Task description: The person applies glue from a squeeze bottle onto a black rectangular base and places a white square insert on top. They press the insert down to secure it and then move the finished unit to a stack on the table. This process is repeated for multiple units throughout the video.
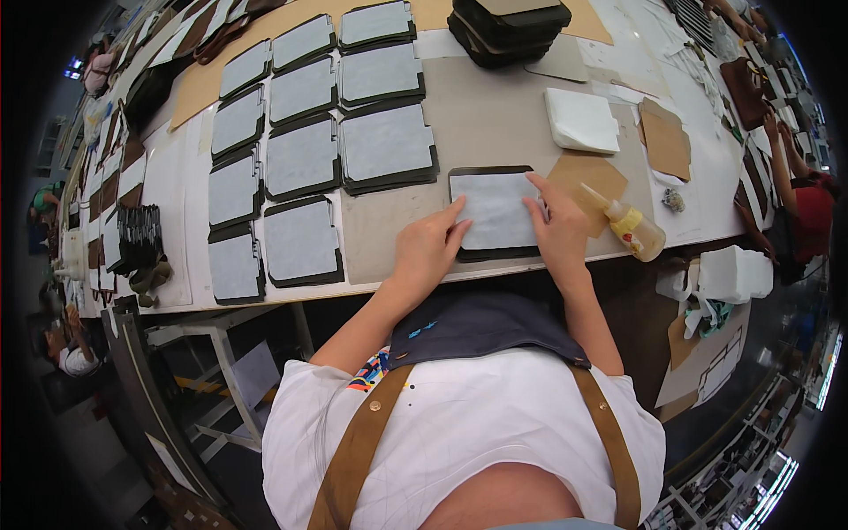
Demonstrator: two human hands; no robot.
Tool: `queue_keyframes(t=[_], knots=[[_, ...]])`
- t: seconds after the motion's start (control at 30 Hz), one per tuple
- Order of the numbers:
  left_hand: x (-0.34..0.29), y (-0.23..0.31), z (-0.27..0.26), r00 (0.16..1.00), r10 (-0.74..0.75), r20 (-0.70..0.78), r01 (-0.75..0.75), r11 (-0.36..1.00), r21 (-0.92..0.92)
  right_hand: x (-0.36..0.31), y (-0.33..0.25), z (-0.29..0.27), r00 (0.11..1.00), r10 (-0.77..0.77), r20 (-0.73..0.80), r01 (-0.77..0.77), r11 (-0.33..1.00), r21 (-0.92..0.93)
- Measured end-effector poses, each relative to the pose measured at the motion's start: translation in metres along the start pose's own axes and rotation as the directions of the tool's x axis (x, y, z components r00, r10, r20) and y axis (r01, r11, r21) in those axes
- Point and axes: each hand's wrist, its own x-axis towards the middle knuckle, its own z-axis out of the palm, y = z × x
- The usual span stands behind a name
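In front of me at the table's near edge lies a black panel (500,254) with a pale grey-blue sheet (496,212) on top, its black border showing above and below. My left hand (426,247) rests at the sheet's left edge, thumb and index finger stretched apart. Over the right edge, my right hand (560,231) touches the sheet with its index finger and thumb, also spread. Neither hand grips anything that I can make out. A yellowish glue bottle (639,233) with a pointed nozzle lies beside my right hand, partly over a brown paper piece (590,184).
Several stacks of similar black panels with grey sheets (303,161) stand in rows at left. Beyond are a dark pile (507,34), a white stack (581,120) and brown card pieces (664,140). A person in red (811,221) is at far right.
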Motion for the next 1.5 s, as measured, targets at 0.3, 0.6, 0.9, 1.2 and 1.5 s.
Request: queue_keyframes(t=[0.3, 0.6, 0.9, 1.2, 1.5], knots=[[0.000, -0.004, 0.004, 1.000, 0.012, -0.021, -0.012, 1.000, -0.009, 0.000, 0.007, 0.003, 0.996, -0.090, 0.015, 0.092, 0.989, -0.120], [0.000, -0.003, 0.005, 1.000, 0.009, -0.020, -0.009, 1.000, 0.006, 0.001, 0.008, 0.005, 0.993, -0.115, 0.010, 0.115, 0.983, -0.139], [-0.001, -0.004, 0.005, 1.000, 0.009, -0.022, -0.008, 1.000, 0.020, 0.001, 0.008, 0.003, 0.994, -0.105, 0.026, 0.108, 0.983, -0.150], [-0.002, -0.003, 0.004, 1.000, 0.014, -0.016, -0.014, 0.999, 0.030, 0.009, -0.002, -0.006, 0.980, -0.201, -0.003, 0.196, 0.957, -0.213], [0.000, -0.002, 0.004, 1.000, 0.017, -0.013, -0.016, 0.999, 0.030, 0.006, -0.004, 0.009, 0.926, -0.332, 0.180, 0.327, 0.943, 0.059]])
